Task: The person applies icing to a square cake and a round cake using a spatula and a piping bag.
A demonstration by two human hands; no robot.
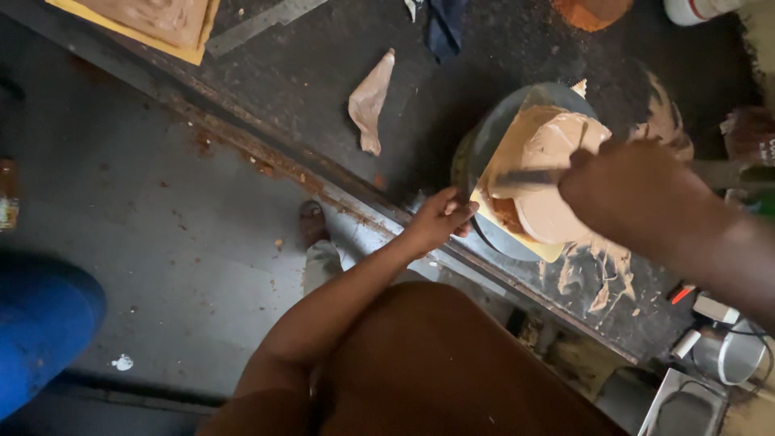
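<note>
I see my right hand [622, 182] clamped on a spatula [525, 178], the cake [549, 173] top mostly iced, 1 side bare, while my left hand [440, 218] grips the turntable [484, 141].

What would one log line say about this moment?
left hand: grips turntable edge | right hand: holds spatula, blade on frosted cake | board: yellow, under cake

a crumpled beige wrapper [370, 100] is lying on the dark worktop, well apart from my hands. a small labelled packet [8, 211] is sitting at the far left edge, too blurred to make out.
</note>
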